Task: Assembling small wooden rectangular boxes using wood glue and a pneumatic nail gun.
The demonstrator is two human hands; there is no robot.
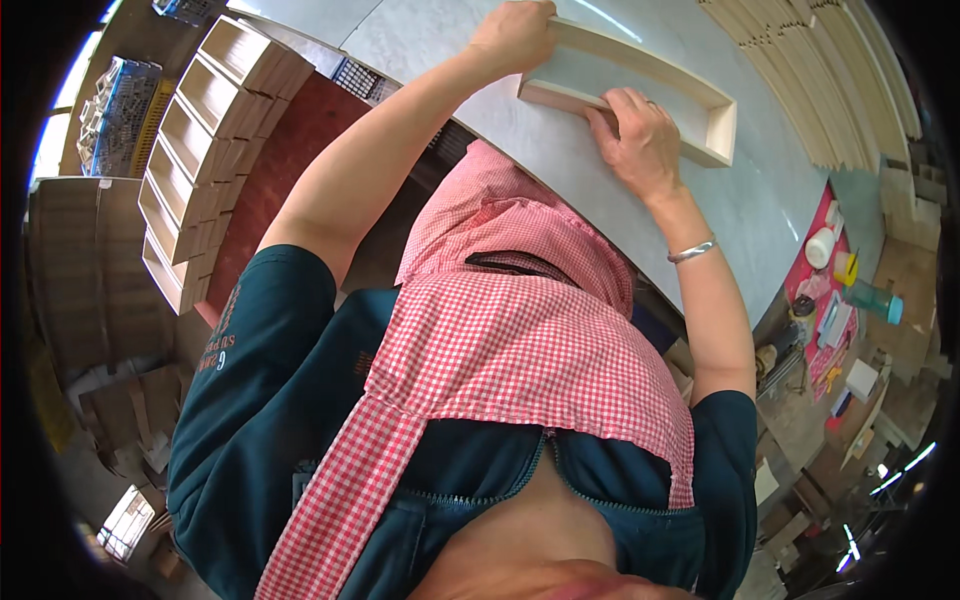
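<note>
A long, narrow frame of pale wood strips [640, 62] stands on edge on the grey tabletop [745, 215], and the tabletop shows through its middle. My left hand [513, 40] is closed on the frame's far left corner, at the top edge of the view. Whether a strip spans that left end I cannot tell. My right hand [640, 140] grips the near strip around its middle, fingers bent over the top edge. The right end piece of the frame joins both long strips.
Stacked pale wooden boxes [190, 140] stand at the left on a red surface [265, 195]. Long wood strips [790, 80] lie in bundles at the far right. Beyond the table's right edge are a bottle [873, 300], a white jar [820, 247] and tools. A blue basket [125, 110] sits far left.
</note>
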